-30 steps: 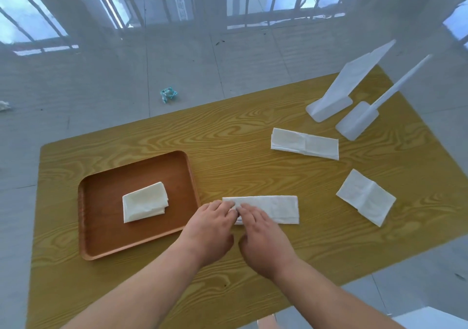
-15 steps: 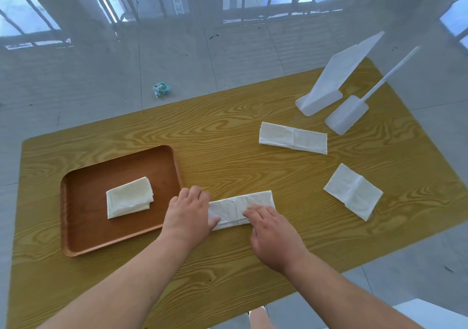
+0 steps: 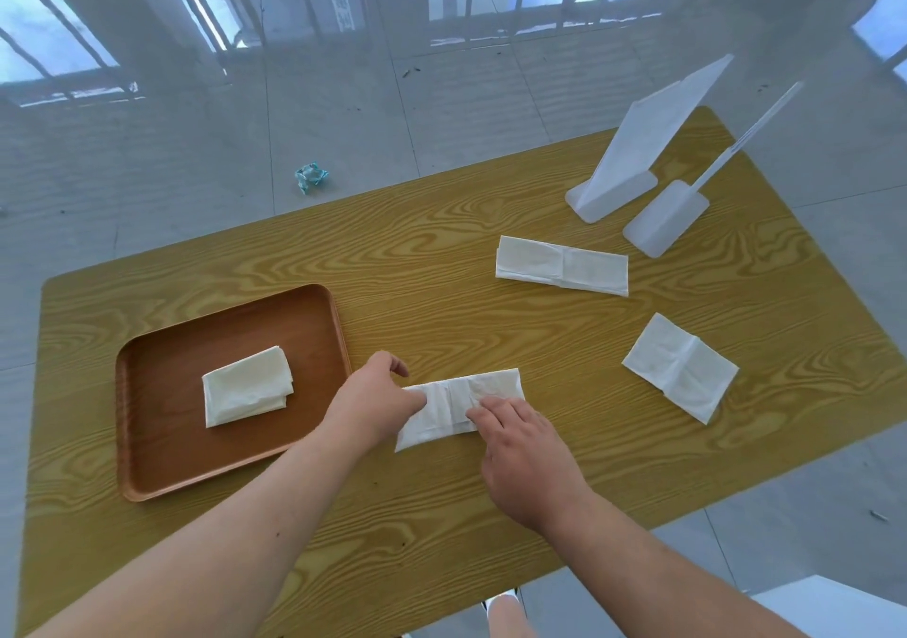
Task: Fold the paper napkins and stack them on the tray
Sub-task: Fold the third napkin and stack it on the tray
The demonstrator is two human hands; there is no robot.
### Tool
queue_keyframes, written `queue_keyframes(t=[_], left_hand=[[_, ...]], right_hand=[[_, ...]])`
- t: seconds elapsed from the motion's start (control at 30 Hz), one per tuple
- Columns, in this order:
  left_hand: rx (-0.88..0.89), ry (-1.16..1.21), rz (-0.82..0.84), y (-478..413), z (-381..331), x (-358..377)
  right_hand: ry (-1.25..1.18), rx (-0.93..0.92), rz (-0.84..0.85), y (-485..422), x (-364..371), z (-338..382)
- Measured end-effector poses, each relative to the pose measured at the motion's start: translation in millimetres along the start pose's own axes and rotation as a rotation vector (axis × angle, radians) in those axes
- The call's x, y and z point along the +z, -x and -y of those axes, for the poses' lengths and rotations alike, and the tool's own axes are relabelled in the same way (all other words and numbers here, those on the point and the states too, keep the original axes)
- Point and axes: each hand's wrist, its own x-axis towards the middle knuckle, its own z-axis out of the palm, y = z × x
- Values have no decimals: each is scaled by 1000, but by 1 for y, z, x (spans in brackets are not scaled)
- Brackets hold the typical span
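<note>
Both hands' grip lies flat, left hand [image 3: 375,399] and right hand [image 3: 522,451] pressing the long napkin [image 3: 459,404] near the bench's front edge beside the tray [image 3: 147,441]; fold end to end squarely, then crease firmly.

Looked like a bare indoor room, staged for recording rather than lived in. Glossy pale tile floor [image 3: 441,112] mirrored barred windows. Only furniture was one wood-grain table [image 3: 491,323], carrying two white plastic sign stands [image 3: 633,166]. A crumpled blue-white wrapper [image 3: 310,177] lay on the floor. Couldn't tell home from office.
</note>
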Motion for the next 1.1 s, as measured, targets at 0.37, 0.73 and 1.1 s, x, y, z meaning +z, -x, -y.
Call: queue_keyframes(t=[0.37,0.73,1.1], left_hand=[[84,62,-42,0,-42,30],[101,-198,-18,-13,-33,55],[-90,219,87,-10,-40,59]], right_hand=[[-195,190,-407,12,-20,-18],[-4,-12,49,15,1,-31],[-13,21,49,11,-3,-22]])
